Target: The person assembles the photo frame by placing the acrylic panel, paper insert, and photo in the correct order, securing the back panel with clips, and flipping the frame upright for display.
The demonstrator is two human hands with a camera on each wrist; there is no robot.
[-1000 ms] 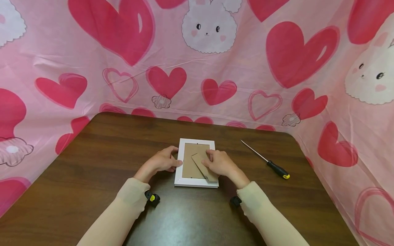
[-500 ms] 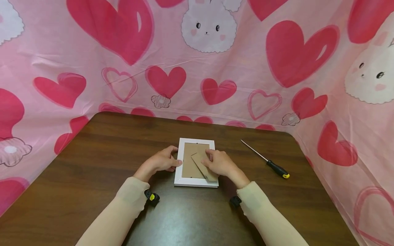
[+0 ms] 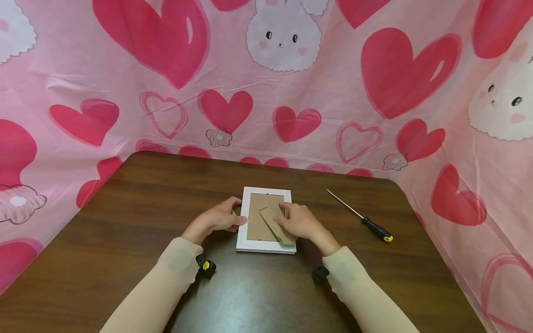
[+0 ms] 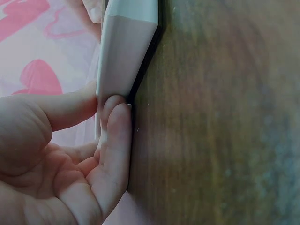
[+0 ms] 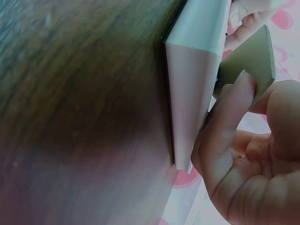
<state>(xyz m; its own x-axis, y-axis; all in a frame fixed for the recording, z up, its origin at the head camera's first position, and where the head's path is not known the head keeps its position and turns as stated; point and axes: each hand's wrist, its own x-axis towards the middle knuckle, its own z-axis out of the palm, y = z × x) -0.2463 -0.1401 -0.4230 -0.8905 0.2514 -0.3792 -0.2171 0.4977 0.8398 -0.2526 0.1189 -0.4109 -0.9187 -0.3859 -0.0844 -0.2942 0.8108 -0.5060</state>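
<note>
Little is changing, so work seems to be waiting: the left hand (image 3: 218, 217) is gripping the nine-o'clock side of the frame (image 3: 257, 223) on the bench (image 3: 125, 222), and the right hand (image 3: 301, 221), nearly closed, is pinching its stand (image 3: 281, 234) toward four o'clock.

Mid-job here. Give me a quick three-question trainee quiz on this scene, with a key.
1. True or false: the screwdriver lies to the right of the frame, touching neither hand.
2. Which hand pinches the stand? A) left; B) right; C) neither.
3. Fill in: the frame lies with its ____ facing up.

Key
1. True.
2. B, the right hand.
3. Back.
</note>
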